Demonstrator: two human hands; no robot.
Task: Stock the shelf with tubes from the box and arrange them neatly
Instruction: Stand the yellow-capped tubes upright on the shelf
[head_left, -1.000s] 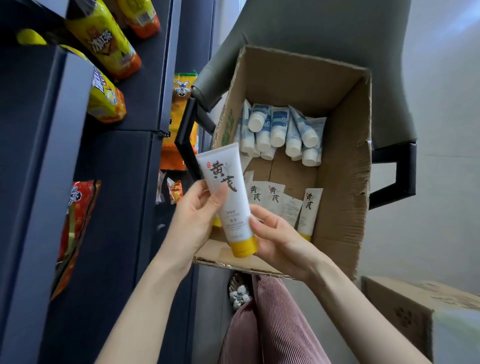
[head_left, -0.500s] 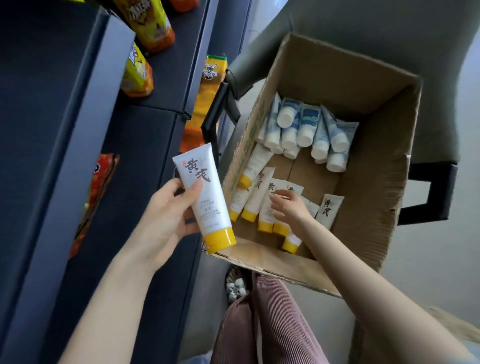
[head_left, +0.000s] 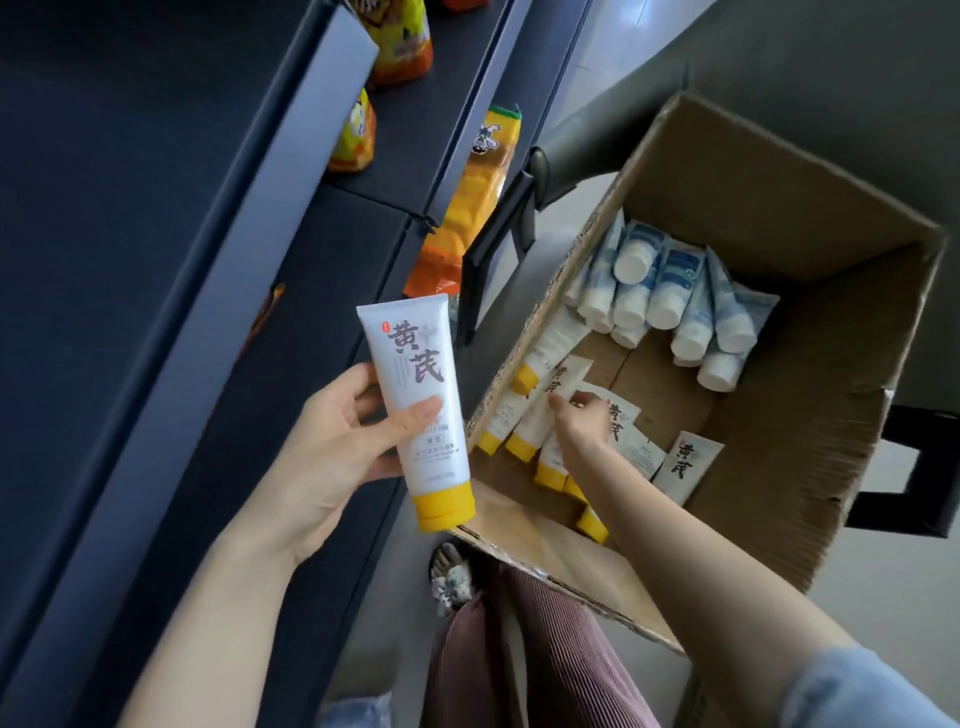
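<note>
My left hand (head_left: 332, 447) grips a white tube with a yellow cap (head_left: 421, 415), cap down, held just left of the open cardboard box (head_left: 810, 415). My right hand (head_left: 576, 421) reaches down into the box, and its fingers close on one of several yellow-capped tubes (head_left: 524, 426) lying near the front left corner. A cluster of blue-and-white tubes (head_left: 670, 296) lies at the far side of the box. The dark shelf unit (head_left: 218, 291) stands to the left.
Yellow and orange snack bags (head_left: 400, 47) sit on the upper shelves, and another orange bag (head_left: 467, 208) hangs beside the shelf edge. The box rests on a grey chair (head_left: 779, 78) with black armrests (head_left: 493, 249). My striped trousers (head_left: 524, 654) show below.
My right hand let go of the held tube and went down into the box onto the yellow-capped tubes. My left hand keeps the tube and has shifted left, toward the shelf.
</note>
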